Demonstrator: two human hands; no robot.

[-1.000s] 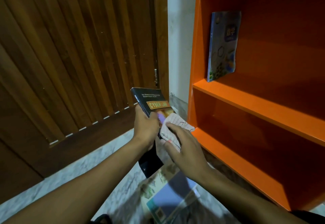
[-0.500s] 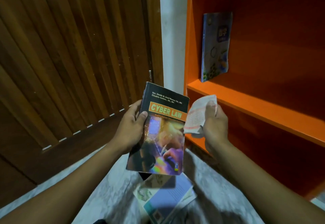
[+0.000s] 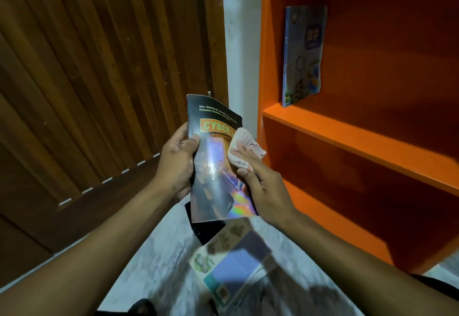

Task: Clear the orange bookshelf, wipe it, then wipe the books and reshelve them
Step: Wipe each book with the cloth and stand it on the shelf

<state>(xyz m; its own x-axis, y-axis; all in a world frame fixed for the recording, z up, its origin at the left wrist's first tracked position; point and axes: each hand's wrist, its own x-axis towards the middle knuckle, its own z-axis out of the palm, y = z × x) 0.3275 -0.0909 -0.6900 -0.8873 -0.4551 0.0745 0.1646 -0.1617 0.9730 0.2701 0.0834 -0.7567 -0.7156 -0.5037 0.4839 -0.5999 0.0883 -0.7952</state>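
Note:
My left hand [image 3: 177, 164] grips the left edge of a dark glossy book titled "Cyber Law" [image 3: 213, 166], held upright in front of me. With my right hand [image 3: 260, 184] I press a pale striped cloth [image 3: 244, 148] against the right half of its cover. The orange bookshelf [image 3: 347, 142] stands to the right. A single blue book [image 3: 303, 52] leans upright at the left end of its middle shelf; the lower shelves in view hold nothing.
A stack of books [image 3: 236, 258] lies on the marbled floor [image 3: 159, 266] below my hands, with a dark one partly under it. A slatted wooden door [image 3: 87, 80] fills the left. A white wall strip [image 3: 241, 42] separates door and shelf.
My right hand has brought the cloth from beside the book onto its cover. The book has risen and tilted more upright.

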